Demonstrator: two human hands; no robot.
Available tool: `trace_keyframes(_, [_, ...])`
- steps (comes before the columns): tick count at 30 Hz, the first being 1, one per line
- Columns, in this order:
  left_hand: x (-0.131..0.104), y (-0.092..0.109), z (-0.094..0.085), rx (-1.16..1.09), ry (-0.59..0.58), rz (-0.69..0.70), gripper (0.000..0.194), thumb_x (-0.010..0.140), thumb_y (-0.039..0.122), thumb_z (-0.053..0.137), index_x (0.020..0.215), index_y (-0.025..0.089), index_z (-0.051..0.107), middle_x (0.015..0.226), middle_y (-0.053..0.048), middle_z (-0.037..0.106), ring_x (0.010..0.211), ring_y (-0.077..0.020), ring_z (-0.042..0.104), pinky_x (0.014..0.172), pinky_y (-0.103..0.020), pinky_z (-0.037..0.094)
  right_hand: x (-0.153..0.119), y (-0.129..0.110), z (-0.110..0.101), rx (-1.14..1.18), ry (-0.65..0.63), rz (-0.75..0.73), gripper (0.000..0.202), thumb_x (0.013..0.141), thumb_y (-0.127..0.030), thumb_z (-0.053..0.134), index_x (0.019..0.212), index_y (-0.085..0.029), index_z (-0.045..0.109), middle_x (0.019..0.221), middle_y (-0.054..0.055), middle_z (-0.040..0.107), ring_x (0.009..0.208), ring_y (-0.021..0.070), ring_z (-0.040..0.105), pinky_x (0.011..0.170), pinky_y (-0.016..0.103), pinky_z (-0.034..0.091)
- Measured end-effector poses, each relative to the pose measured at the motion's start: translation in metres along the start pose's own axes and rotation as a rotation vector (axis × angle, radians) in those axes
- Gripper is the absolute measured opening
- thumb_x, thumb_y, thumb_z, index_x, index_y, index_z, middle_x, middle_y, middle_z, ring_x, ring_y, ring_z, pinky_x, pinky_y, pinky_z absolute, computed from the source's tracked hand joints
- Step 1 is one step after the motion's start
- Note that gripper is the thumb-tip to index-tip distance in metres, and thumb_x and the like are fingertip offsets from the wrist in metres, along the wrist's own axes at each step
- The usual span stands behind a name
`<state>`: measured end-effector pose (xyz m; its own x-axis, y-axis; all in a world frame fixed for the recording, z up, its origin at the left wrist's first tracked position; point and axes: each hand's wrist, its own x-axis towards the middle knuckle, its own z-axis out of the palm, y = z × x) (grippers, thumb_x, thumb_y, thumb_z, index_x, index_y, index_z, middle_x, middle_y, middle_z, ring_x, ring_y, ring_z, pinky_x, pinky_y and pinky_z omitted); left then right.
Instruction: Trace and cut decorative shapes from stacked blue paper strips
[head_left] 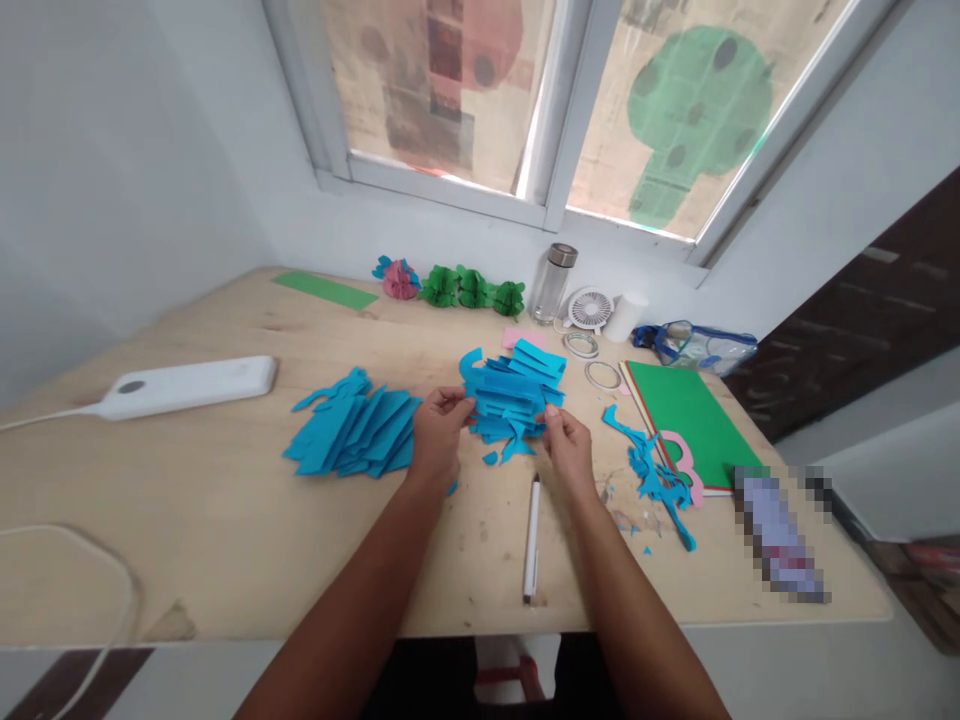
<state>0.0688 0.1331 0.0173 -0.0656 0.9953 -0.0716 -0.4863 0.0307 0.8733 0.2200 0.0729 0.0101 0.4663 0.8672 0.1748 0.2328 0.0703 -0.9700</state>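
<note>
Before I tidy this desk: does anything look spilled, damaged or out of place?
Yes, the blue scraps beside the green-topped paper stack: ragged strips lie tangled, with tiny bits scattered on the table nearby. The blue paper pile between the left hand and right hand also looks messy, its pieces jutting unevenly.

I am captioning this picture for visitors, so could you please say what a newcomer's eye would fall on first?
Probably the bright blue paper pile near the middle of the table, between the left hand and the right hand. A second blue stack lies to its left, beside the left hand. Next might come the green sheet toward the right.
</note>
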Motion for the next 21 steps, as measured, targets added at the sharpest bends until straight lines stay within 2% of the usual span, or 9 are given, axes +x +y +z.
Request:
trace_keyframes(5, [0.008,0.006,-0.009,0.385,0.089,0.23,0.017,0.065,0.012,0.07,0.076,0.022,0.063,0.062,0.003,0.059,0.061,-0.0144,0.054,0.062,-0.025,0.039,0.004,-0.009,-0.025,-0.223,-0.073,-0.059,0.043,0.081,-0.057,0.055,0.068,-0.018,0.064,0.053,-0.004,0.045,0.053,0.0133,0.042,0.053,0.025,0.031])
trace_keyframes(7, [0.01,0.009,-0.012,0.543,0.103,0.298,0.015,0.068,0.011,0.067,0.076,0.023,0.063,0.064,0.002,0.058,0.065,-0.0166,0.054,0.067,-0.026,0.039,0.003,-0.01,-0.037,-0.353,-0.061,-0.107,0.037,0.081,-0.053,0.056,0.072,-0.019,0.066,0.056,-0.003,0.051,0.056,0.0146,0.046,0.055,0.025,0.031])
trace_keyframes(10, [0.012,0.012,-0.015,0.725,0.1,0.33,0.017,0.072,0.009,0.061,0.081,0.023,0.065,0.071,-0.002,0.063,0.077,-0.0222,0.058,0.075,-0.029,0.039,-0.002,-0.005,-0.05,-0.547,-0.005,-0.123,0.033,0.083,-0.049,0.054,0.076,-0.02,0.068,0.06,0.0,0.056,0.061,0.0176,0.05,0.056,0.025,0.03])
trace_keyframes(14, [0.021,0.022,-0.021,0.889,0.06,0.346,0.015,0.073,0.01,0.06,0.08,0.021,0.067,0.082,-0.009,0.07,0.092,-0.0294,0.061,0.082,-0.033,0.039,-0.01,0.012,-0.051,-0.631,0.059,-0.063,0.038,0.085,-0.051,0.05,0.089,-0.02,0.07,0.068,0.004,0.064,0.064,0.0193,0.055,0.057,0.026,0.031])
trace_keyframes(18, [0.033,0.046,-0.046,1.005,0.039,0.415,0.013,0.07,0.015,0.064,0.081,0.02,0.068,0.088,-0.011,0.072,0.101,-0.0322,0.061,0.084,-0.034,0.041,-0.014,0.025,-0.046,-0.664,0.056,-0.039,0.042,0.086,-0.053,0.047,0.093,-0.019,0.071,0.069,0.006,0.066,0.065,0.0206,0.057,0.058,0.027,0.033])
trace_keyframes(21, [0.027,0.063,-0.073,1.375,0.053,0.475,0.022,0.079,0.022,0.054,0.096,0.017,0.069,0.099,-0.014,0.071,0.103,-0.0323,0.06,0.086,-0.038,0.042,-0.012,0.028,-0.047,-0.64,0.068,-0.043,0.044,0.085,-0.055,0.046,0.092,-0.019,0.071,0.071,0.006,0.068,0.068,0.0212,0.058,0.059,0.027,0.034])
